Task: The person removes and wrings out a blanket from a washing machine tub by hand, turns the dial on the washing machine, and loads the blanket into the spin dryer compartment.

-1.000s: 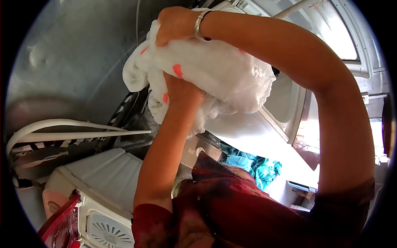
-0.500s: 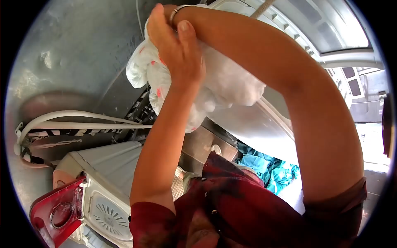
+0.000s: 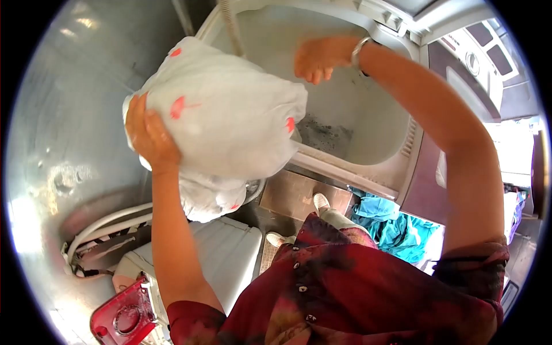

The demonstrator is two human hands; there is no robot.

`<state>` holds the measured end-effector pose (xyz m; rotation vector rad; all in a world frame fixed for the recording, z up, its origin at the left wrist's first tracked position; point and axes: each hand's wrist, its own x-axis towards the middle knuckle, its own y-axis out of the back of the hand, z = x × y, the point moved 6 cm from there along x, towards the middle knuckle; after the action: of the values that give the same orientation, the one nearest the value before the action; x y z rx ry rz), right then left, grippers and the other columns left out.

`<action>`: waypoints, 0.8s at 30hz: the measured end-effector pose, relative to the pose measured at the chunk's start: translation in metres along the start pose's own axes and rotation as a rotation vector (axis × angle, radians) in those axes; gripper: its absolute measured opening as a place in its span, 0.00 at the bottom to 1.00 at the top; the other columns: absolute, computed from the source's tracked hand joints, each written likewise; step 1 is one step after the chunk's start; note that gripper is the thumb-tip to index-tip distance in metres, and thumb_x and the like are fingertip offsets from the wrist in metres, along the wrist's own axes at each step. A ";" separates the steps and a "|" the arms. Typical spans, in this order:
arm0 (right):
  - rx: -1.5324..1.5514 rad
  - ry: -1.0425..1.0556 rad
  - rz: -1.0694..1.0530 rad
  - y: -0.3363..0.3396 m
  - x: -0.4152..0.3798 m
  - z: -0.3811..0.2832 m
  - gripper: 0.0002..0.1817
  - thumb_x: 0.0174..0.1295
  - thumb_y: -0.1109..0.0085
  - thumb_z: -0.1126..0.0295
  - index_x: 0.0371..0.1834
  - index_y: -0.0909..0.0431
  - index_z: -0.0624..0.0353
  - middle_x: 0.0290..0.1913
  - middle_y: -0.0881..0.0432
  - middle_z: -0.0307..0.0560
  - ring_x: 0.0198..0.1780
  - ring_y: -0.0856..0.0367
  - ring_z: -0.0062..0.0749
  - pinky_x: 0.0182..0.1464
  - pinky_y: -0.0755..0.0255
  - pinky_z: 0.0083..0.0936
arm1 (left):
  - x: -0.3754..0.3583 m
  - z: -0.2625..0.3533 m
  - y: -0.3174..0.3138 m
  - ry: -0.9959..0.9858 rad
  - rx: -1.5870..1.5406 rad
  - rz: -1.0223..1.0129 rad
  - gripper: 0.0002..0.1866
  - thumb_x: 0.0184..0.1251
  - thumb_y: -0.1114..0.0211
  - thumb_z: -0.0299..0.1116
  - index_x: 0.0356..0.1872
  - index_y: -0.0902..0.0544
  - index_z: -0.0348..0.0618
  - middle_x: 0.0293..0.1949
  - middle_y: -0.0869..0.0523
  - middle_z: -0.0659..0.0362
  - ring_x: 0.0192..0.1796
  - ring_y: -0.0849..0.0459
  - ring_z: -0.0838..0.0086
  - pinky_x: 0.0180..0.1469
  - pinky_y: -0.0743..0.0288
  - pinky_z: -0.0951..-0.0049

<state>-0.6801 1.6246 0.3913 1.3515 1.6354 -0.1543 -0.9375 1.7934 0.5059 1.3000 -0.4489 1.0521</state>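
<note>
A bulky white cloth with red printed marks (image 3: 230,115) is bunched up beside the washing machine's open tub (image 3: 368,121). My left hand (image 3: 152,131) grips its left edge, with the thumb on top and some fingers hidden in the folds. Apart from the cloth, my right hand (image 3: 322,58) is over the tub, slightly smeared by motion. Its fingers are curled inward and nothing shows in them. Shallow water with dark specks seems to lie at the bottom of the tub.
A ribbed hose (image 3: 230,26) runs over the tub's back left rim. Teal fabric (image 3: 397,224) is heaped on the floor at right. Below left stands a pale machine (image 3: 221,247) with a red lid (image 3: 123,313). A metal wall (image 3: 75,115) bounds the left side.
My hands have parted: the right swung right over the tub, the left moved left and down with the cloth. The cloth now spreads wider, and the tub's inside has come into view.
</note>
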 end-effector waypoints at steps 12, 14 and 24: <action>-0.242 0.358 -0.060 -0.160 0.184 0.014 0.24 0.36 0.37 0.59 0.37 0.25 0.60 0.35 0.23 0.49 0.34 0.25 0.41 0.39 0.32 0.33 | -0.002 -0.005 -0.010 0.237 -0.212 -0.096 0.27 0.61 0.66 0.46 0.47 0.29 0.33 0.54 0.33 0.47 0.57 0.38 0.57 0.58 0.47 0.61; -0.221 0.352 -0.066 -0.170 0.196 0.017 0.24 0.35 0.37 0.59 0.37 0.25 0.60 0.36 0.23 0.49 0.35 0.25 0.41 0.39 0.32 0.33 | -0.001 -0.007 -0.011 0.233 -0.211 -0.088 0.27 0.61 0.66 0.46 0.46 0.28 0.33 0.54 0.33 0.47 0.57 0.38 0.57 0.58 0.46 0.61; -0.110 0.146 0.165 -0.112 0.126 0.063 0.24 0.33 0.36 0.55 0.34 0.23 0.59 0.41 0.24 0.49 0.36 0.26 0.43 0.39 0.32 0.34 | -0.001 -0.004 -0.005 0.079 -0.093 -0.035 0.23 0.60 0.62 0.42 0.45 0.27 0.35 0.51 0.30 0.48 0.53 0.35 0.55 0.56 0.44 0.61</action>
<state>-0.7228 1.6291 0.2160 1.4324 1.6184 0.1330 -0.9352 1.7976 0.5011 1.1765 -0.4092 1.0377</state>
